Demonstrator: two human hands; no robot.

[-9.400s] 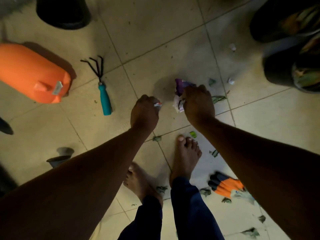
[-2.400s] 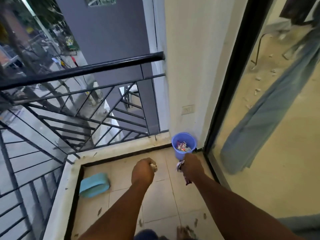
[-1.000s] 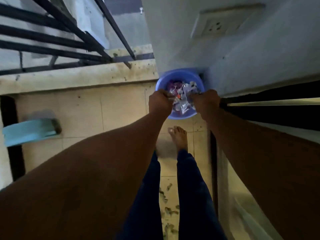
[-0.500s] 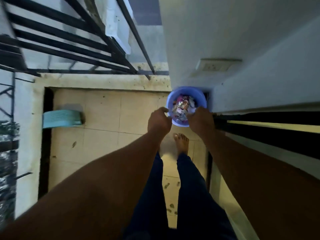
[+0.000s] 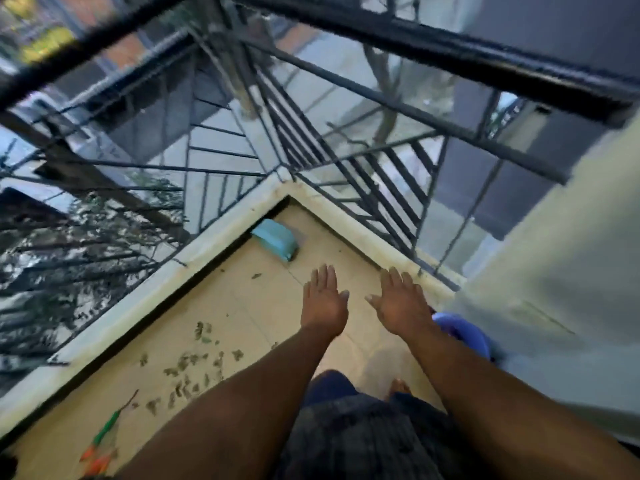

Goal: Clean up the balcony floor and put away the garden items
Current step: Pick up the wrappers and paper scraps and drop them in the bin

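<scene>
Both hands are held out flat above the balcony floor [image 5: 242,306], fingers straight and spread, and neither holds anything. The left hand [image 5: 323,299] hangs over bare tile; the right hand [image 5: 401,303] sits just beside the blue bucket [image 5: 467,336], which stands against the wall and is partly hidden behind the right forearm, so what it contains cannot be seen.

Plenty of the task looks undone. A scatter of leaf scraps [image 5: 188,368] lies on the tiles well away from the bucket, towards the railing [image 5: 346,161] side. Further from the bucket again, near the frame's lower corner, a green-handled tool [image 5: 110,424] lies beside something orange [image 5: 97,460], too blurred to name. A teal container [image 5: 277,239] lies on its side in the far corner under the railing.

The likely trouble comes from the small, light scraps: picked up by bare fingers in handfuls, some could drop on the carry to the bucket, or a breeze through the open railing could blow them off the ledge. The bare foot [image 5: 400,386] stands near the debris, and the tool lies in the walking path, so a careless step could land on it. The bucket sits close to the feet and could be kicked over in turning.
</scene>
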